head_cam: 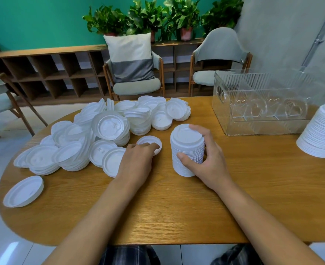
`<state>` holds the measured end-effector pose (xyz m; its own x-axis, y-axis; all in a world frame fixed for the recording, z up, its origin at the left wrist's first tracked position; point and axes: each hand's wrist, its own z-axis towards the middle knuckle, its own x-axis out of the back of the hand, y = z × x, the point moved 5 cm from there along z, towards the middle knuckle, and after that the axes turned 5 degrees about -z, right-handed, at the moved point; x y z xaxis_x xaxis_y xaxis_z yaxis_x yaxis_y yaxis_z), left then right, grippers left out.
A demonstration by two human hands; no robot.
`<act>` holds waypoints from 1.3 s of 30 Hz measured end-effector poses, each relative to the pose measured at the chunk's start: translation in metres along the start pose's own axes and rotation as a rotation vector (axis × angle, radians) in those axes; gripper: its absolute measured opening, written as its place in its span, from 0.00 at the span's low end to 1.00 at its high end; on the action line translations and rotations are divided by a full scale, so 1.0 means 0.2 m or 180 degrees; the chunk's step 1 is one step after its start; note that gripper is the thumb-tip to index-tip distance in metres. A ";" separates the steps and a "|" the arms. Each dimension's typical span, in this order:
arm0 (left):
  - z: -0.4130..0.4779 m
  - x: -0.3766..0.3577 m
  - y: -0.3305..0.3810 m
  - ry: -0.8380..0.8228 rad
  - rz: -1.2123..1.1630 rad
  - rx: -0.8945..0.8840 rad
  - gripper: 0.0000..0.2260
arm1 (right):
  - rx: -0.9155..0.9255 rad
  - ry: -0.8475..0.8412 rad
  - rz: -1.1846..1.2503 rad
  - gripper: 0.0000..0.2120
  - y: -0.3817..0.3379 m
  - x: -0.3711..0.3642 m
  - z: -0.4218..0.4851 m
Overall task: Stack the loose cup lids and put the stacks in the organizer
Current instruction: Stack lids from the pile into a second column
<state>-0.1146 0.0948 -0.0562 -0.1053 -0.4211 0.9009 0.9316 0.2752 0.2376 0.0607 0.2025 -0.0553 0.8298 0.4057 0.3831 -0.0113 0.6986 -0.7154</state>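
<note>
A heap of loose white cup lids (108,129) covers the far left of the wooden table (177,207). My left hand (136,157) pinches the near rim of one small lid (150,141) lying at the heap's right edge. My right hand (205,153) grips a tall upright stack of lids (186,148) in the middle of the table, thumb in front and fingers curled over its top and right side. The clear plastic organizer (263,104) stands at the far right with nothing visible in its compartments.
A second tall lid stack (322,131) stands at the right edge of the table, near the organizer. One lid (24,191) lies alone at the front left. Chairs and a low wooden shelf stand beyond the table.
</note>
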 end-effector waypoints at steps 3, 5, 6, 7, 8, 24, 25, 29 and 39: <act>0.00 0.02 0.02 0.0108 -0.0643 -0.0076 0.21 | 0.0013 0.0002 -0.0037 0.32 0.00 0.00 0.00; -0.01 0.06 0.04 0.0315 -0.0923 -0.0210 0.21 | 0.0035 0.0008 -0.0048 0.32 0.00 0.00 0.00; -0.01 0.08 0.06 0.0426 -0.0961 -0.0294 0.21 | 0.0042 0.0008 -0.0049 0.32 0.00 0.01 0.00; -0.01 0.11 0.08 0.0520 -0.0959 -0.0366 0.21 | 0.0053 0.0008 -0.0046 0.32 0.00 0.01 0.00; -0.01 0.13 0.09 0.0601 -0.0944 -0.0408 0.21 | 0.0070 0.0015 -0.0039 0.32 -0.01 0.01 0.00; 0.07 0.39 0.15 0.1001 -0.3888 0.0985 0.21 | 0.0080 0.0256 0.0126 0.37 -0.03 0.03 0.00; 0.07 0.37 0.16 0.0946 -0.3772 0.0903 0.20 | 0.0101 0.0245 0.0155 0.38 -0.03 0.03 0.00; 0.07 0.29 0.20 0.0684 -0.3003 0.0650 0.13 | 0.0186 0.0256 0.0121 0.38 -0.04 0.03 -0.01; 0.05 0.24 0.24 0.0326 -0.2662 0.0483 0.11 | 0.0261 0.0264 -0.0117 0.32 -0.04 0.02 -0.01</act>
<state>-0.0787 0.0958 0.0008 -0.6984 -0.6113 0.3722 0.5042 -0.0512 0.8621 0.0657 0.1973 -0.0484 0.8738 0.3311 0.3560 -0.0228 0.7593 -0.6503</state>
